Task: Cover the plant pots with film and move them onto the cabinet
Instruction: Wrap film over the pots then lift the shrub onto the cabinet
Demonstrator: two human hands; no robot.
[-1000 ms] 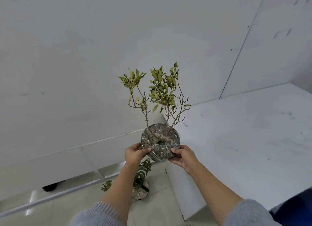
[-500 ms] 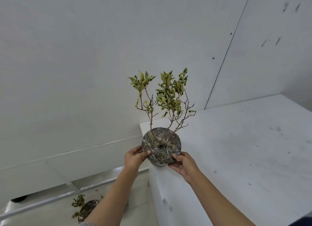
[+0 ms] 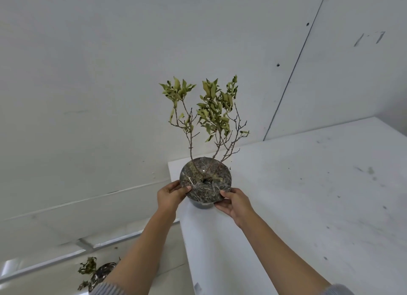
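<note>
A dark plant pot (image 3: 206, 182) with clear film stretched over its soil carries a thin, twiggy shrub (image 3: 209, 114) with yellow-green leaves. Both hands hold it by the rim: my left hand (image 3: 170, 195) on its left side, my right hand (image 3: 234, 203) on its right. The pot is upright at the near left corner of the white cabinet top (image 3: 308, 195); its base is hidden, so I cannot tell whether it rests on the surface. A second film-wrapped pot with a small plant (image 3: 97, 272) stands on the floor at the lower left.
The white wall (image 3: 110, 74) rises right behind the cabinet, with a vertical seam at the right. The cabinet's left edge (image 3: 182, 228) drops to the floor. A metal rail (image 3: 66, 254) runs along the floor by the wall.
Both hands have carried the pot up and to the right, from over the floor gap to the corner of the cabinet top. The grip is unchanged.
</note>
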